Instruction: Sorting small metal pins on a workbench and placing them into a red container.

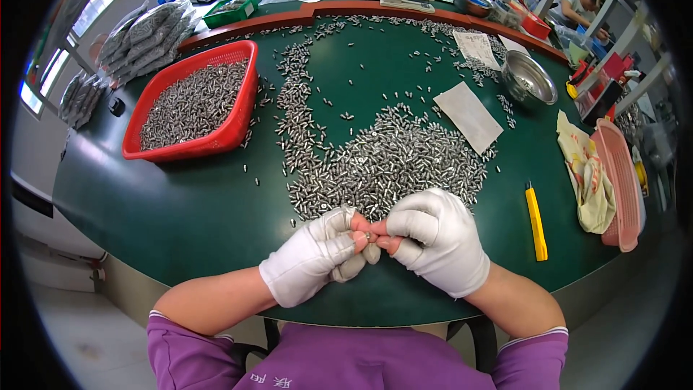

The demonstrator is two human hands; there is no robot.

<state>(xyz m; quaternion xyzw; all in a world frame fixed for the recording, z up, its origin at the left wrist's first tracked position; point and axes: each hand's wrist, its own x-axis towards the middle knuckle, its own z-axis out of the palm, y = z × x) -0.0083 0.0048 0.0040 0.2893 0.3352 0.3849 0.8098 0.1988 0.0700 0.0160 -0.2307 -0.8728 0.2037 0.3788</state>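
Observation:
My left hand (312,254), in a white glove with bare fingertips, pinches a small silvery metal part (369,237) between thumb and fingers. From the other side my right hand (438,242), gloved the same way, brings its closed thumb and forefinger to the same part. The fingertips of both hands meet there and cover most of it. Right beyond my hands spreads a wide heap of small cylindrical metal parts (390,162) with tapered ends. A band of the same parts runs from the heap's left side toward the far edge of the green table (202,224).
A red plastic basket (249,112) full of metal parts stands left, near stacked bags (141,40). A paper sheet (469,117) touches the heap. To the right are a steel bowl (530,76), a yellow utility knife (535,222), a cloth (588,184) and a pink basket (621,188).

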